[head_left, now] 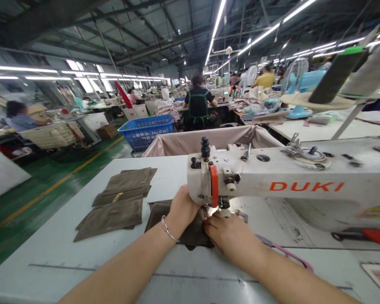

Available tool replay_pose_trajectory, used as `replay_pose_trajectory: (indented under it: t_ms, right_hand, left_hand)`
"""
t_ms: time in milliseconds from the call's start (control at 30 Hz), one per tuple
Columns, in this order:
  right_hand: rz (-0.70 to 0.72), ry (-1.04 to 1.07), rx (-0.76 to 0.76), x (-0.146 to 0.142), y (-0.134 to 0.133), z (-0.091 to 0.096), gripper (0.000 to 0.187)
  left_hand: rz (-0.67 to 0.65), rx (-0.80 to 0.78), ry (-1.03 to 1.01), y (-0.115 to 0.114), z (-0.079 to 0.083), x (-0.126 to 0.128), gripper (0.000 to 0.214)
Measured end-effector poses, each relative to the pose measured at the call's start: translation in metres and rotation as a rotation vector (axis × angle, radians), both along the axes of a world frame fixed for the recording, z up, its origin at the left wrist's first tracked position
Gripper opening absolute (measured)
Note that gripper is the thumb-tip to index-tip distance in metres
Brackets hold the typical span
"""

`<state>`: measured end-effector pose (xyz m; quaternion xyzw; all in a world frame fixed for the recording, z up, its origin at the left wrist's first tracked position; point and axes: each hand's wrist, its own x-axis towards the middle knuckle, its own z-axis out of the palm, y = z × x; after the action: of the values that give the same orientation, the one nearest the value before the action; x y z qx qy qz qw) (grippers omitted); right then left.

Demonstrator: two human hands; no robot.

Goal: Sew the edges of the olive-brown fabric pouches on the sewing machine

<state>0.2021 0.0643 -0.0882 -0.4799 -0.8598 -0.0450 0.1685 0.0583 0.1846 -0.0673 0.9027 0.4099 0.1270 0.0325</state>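
A dark brown fabric piece (194, 230) lies under the needle area of a white sewing machine (250, 177). My left hand (184, 209), with a bracelet at its wrist, is at the fabric's far side, and the machine head hides its fingers. Close to the presser foot, my right hand (224, 230) has its bent fingers together on the fabric's right edge. To the left, a stack of similar brown pieces (120, 213) rests on the table, one showing a zipper (117, 196). Scissors with pink handles (293, 255) lie beside my right forearm.
Behind the table stand a fabric-lined bin (177, 145) and a blue plastic basket (145, 131). Thread cones (335, 76) rise at the right. Red-handled scissors (373, 236) lie below the machine arm. A person (198, 103) sits ahead, facing away.
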Motion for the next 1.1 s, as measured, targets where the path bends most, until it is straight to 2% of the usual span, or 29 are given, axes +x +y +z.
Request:
replay_pose_trajectory:
  t_ms: [133, 267, 400, 567, 833, 1100]
  right_hand:
    - [-0.004, 0.073, 0.089, -0.003, -0.020, -0.012, 0.014]
    - [-0.017, 0.142, 0.143, -0.007, -0.024, -0.019, 0.019]
    - [-0.040, 0.170, 0.161, -0.011, -0.021, -0.017, 0.023]
    - [-0.050, 0.167, 0.178, -0.014, -0.019, -0.015, 0.027]
    - [-0.004, 0.247, 0.153, -0.005, -0.023, -0.011, 0.021]
    - [-0.023, 0.251, 0.175, -0.008, -0.025, -0.012, 0.023]
  left_hand:
    - [-0.097, -0.003, 0.003, -0.037, -0.011, -0.016, 0.011]
    - [-0.280, 0.013, 0.002, -0.065, -0.015, -0.035, 0.032]
    - [-0.402, 0.050, -0.018, -0.056, -0.013, -0.043, 0.034]
    - [-0.418, -0.052, -0.103, -0.041, -0.014, -0.046, 0.031]
    - [-0.428, -0.010, -0.135, -0.057, -0.014, -0.039, 0.037]
    - [-0.467, -0.012, -0.109, -0.052, -0.013, -0.040, 0.036]
